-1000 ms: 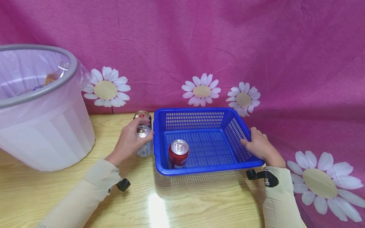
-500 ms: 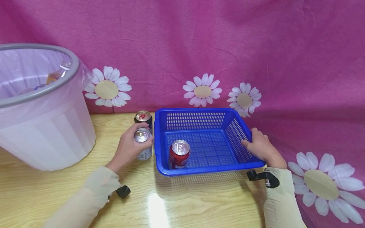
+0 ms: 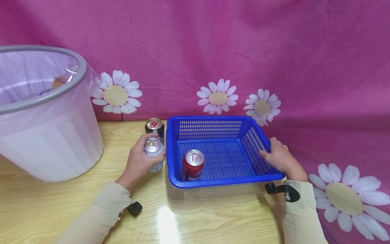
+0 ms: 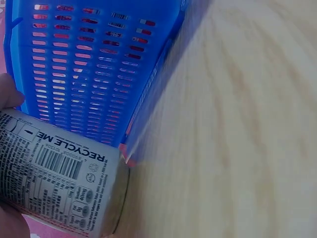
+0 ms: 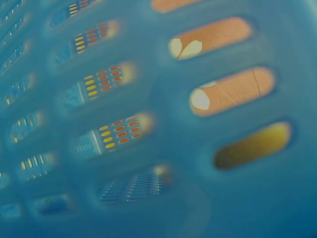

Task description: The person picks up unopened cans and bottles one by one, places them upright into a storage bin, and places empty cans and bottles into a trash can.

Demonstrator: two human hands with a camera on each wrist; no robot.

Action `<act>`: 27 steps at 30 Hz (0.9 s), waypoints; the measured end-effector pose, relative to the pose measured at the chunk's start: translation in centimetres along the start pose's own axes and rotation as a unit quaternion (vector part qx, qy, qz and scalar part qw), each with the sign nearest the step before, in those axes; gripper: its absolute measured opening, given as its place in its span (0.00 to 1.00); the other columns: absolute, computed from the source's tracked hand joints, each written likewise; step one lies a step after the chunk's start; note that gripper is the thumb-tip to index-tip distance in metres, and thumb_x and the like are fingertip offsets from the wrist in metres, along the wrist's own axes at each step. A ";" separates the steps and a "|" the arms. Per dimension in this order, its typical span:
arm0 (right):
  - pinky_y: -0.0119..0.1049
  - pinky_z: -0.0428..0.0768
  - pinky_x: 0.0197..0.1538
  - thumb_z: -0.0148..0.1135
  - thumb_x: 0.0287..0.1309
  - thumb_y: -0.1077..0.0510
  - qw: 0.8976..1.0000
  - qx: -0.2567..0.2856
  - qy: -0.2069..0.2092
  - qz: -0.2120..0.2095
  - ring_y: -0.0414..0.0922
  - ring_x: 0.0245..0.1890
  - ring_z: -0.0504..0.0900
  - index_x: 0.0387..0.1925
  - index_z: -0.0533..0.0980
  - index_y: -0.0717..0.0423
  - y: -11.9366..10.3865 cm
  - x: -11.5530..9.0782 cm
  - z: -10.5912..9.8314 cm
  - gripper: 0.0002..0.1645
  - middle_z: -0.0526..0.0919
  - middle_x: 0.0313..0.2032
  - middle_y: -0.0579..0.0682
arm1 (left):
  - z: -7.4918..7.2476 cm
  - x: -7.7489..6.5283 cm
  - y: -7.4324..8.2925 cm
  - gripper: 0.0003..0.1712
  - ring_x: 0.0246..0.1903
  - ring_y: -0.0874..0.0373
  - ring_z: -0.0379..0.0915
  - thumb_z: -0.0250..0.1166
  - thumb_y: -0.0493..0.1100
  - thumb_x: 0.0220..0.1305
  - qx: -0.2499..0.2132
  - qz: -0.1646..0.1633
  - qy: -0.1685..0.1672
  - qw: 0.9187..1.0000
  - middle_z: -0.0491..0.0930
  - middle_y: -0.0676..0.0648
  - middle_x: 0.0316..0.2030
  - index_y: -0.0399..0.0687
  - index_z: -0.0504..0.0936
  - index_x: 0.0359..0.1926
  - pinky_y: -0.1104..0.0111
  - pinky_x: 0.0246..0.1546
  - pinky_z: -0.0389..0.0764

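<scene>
My left hand (image 3: 138, 161) grips a silver-white drink can (image 3: 154, 154) between thumb and fingers, just left of the blue basket. Its printed label (image 4: 59, 171) with a barcode fills the lower left of the left wrist view. Right behind it stands a black drink can (image 3: 155, 124), partly hidden by the fingers. The blue plastic basket (image 3: 213, 184) has a red drink can (image 3: 193, 165) upright in its near left corner. My right hand (image 3: 281, 159) holds the basket's right rim, thumb inside. In the right wrist view, the slotted basket wall (image 5: 183, 198) fills the frame.
A white bin (image 3: 58, 142) with a grey rim and plastic liner stands at the left, with some rubbish inside. Behind the wooden table (image 3: 146, 217) hangs a pink flowered cloth (image 3: 170, 51), which also runs along the right side.
My left hand has drawn the silver-white can slightly towards me, so more of the black can shows. The right hand keeps its hold on the basket. The whole head view shifts slightly.
</scene>
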State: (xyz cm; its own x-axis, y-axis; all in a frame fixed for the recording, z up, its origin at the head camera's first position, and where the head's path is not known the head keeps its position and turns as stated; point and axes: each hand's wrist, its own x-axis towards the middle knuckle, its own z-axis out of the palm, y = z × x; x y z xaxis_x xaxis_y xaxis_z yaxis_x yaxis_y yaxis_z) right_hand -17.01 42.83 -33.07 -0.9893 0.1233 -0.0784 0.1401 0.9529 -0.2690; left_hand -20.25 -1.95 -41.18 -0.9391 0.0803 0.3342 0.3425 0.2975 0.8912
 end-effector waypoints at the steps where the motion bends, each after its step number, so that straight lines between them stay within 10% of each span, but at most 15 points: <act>1: 0.58 0.72 0.47 0.54 0.63 0.45 1.000 0.001 0.000 0.001 0.64 0.46 0.70 0.55 0.61 0.68 0.0 0.0 0.0 0.33 0.72 0.44 0.65 | 0.0 -0.1 0.0 0.37 0.47 0.51 0.79 0.76 0.42 0.47 -0.001 0.000 0.002 1.000 0.80 0.45 0.53 0.54 0.72 0.60 0.58 0.48 0.82; 14: 0.55 0.74 0.45 0.54 0.63 0.44 1.000 0.003 0.000 -0.004 0.63 0.45 0.71 0.55 0.61 0.68 0.3 0.3 -0.3 0.33 0.72 0.44 0.65 | 0.3 0.0 -0.1 0.40 0.48 0.58 0.79 0.76 0.42 0.47 -0.024 0.000 0.012 1.000 0.81 0.51 0.53 0.58 0.70 0.62 0.74 0.48 0.80; 27: 0.57 0.74 0.46 0.53 0.63 0.44 1.000 0.000 -0.005 -0.003 0.64 0.46 0.72 0.56 0.60 0.69 0.3 0.1 0.0 0.34 0.72 0.44 0.65 | 0.5 -0.3 -0.6 0.40 0.49 0.56 0.79 0.77 0.44 0.47 -0.034 -0.019 0.010 0.999 0.80 0.50 0.54 0.59 0.69 0.61 0.60 0.53 0.80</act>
State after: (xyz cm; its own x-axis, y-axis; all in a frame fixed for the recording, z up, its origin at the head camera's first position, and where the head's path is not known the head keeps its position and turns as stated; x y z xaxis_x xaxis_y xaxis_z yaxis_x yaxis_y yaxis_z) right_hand -17.10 43.12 -33.11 -0.9895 0.1153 -0.0870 0.1348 0.9537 -0.2688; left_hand -20.15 -1.73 -41.99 -0.9512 0.0513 0.3043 0.3076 0.2339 0.9223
